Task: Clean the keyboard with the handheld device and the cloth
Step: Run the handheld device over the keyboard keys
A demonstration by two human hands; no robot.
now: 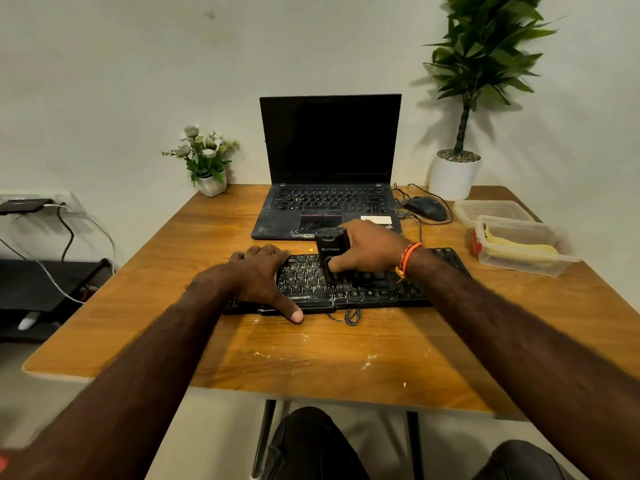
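Seen from a head camera, looking down at a wooden table [214, 341]. Black keyboard [377, 289] lying flat at centre, dusted with pale crumbs, more crumbs scattered on the wood toward 6 o'clock. Left hand [258, 277] resting across the keyboard's 9 o'clock end, fingers loosely spread over the far edge and thumb on the near edge, steadying rather than clenching. Right hand [369, 249] wrapped around a black handheld device [330, 251], held upright with its lower end down on the keys near the middle. No cloth clearly visible.

Open laptop [330, 168] at 12 o'clock, mouse [426, 208] at 1 o'clock, clear plastic containers [519, 244] at 2 o'clock.

Best handled, probably, by keeping the device upright and close to the keys, moving slowly row by row toward 3 o'clock, while holding the keyboard firmly so nothing slides.
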